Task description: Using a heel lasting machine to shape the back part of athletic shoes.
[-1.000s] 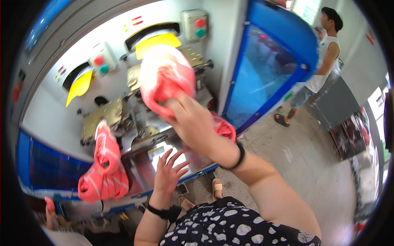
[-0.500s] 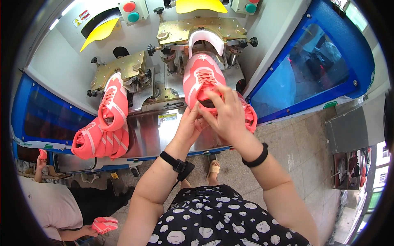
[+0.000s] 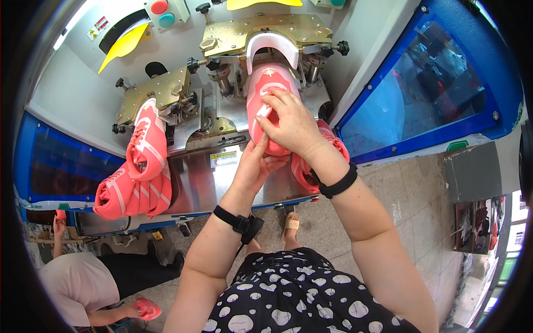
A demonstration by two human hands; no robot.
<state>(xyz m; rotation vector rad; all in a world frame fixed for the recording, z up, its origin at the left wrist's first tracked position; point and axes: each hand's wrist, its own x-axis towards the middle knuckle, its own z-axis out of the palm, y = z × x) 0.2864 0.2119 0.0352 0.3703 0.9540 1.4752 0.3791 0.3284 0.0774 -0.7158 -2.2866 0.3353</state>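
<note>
A coral-pink lace-up shoe upper [image 3: 272, 77] sits toe-first in the middle station of the machine, under a white curved pad [image 3: 273, 43]. My left hand [image 3: 253, 166] grips its heel end from below, thumb and fingers closed on the edge. Across the laces and tongue lies my right hand [image 3: 294, 122], its bent fingers closed over the upper's opening and covering most of the laces. A second matching upper [image 3: 147, 141] rests toe-in at the left station, and no hand touches it.
Stacked pink uppers [image 3: 136, 191] lie on the left of the steel ledge [image 3: 222, 180]; more uppers [image 3: 331, 141] are beside my right wrist. Blue-framed window panels [image 3: 427, 94] flank the machine. A co-worker [image 3: 83, 283] holding pink uppers is at lower left.
My right hand has moved from the upper's opening forward over its laces, now hiding them. My left hand stays at the heel. The co-worker has shifted slightly.
</note>
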